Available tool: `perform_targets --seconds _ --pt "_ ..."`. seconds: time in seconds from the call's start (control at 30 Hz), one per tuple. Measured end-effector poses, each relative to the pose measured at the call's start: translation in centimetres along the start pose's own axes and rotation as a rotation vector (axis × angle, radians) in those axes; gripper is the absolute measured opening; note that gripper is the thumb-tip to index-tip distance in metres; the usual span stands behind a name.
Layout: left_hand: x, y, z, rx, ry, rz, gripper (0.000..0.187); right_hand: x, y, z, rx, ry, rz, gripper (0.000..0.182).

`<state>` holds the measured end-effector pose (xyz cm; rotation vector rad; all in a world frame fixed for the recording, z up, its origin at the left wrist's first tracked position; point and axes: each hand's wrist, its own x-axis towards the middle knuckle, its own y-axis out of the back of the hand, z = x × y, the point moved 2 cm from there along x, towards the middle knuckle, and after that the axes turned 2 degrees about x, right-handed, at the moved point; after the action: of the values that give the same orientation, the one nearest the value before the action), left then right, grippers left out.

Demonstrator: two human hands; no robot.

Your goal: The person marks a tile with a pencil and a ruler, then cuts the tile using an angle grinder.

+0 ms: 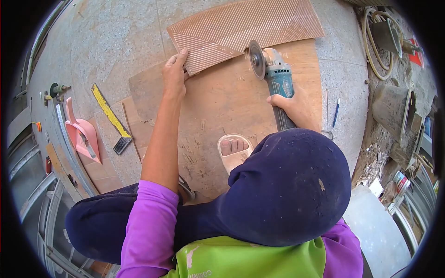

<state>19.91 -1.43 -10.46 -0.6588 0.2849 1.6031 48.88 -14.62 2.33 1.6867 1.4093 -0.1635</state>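
Observation:
My left hand (175,74) pinches the lower left corner of a brown ribbed tile (241,30), with the thumb and fingers at its edge. My right hand (294,104) is wrapped round the body of a teal and black angle grinder (281,85). The grinder's round disc (257,59) stands close to the tile's lower edge; whether they touch I cannot tell. Beneath the tile and grinder lies a worn wooden board (208,111) on the floor.
To the left lie a yellow-bladed square (111,111), a pink dustpan (83,136) and a metal strip (69,134). A blue pencil (336,112) is right of the board. Farther right are a coiled hose (369,46) and a dirty bucket (391,104).

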Motion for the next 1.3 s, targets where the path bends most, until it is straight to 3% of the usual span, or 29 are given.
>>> perform_targets --seconds 1.0,1.1,1.3 --pt "0.2 0.4 -0.3 -0.082 0.005 -0.024 0.028 0.8 -0.1 -1.1 -0.028 0.005 -0.002 0.043" --pt "0.3 0.4 -0.3 -0.089 0.003 -0.037 0.028 0.7 0.0 -1.4 -0.046 -0.032 -0.030 0.052" --pt "0.3 0.4 -0.3 -0.092 0.000 -0.051 0.029 0.8 0.0 -1.3 -0.055 -0.007 -0.007 0.043"
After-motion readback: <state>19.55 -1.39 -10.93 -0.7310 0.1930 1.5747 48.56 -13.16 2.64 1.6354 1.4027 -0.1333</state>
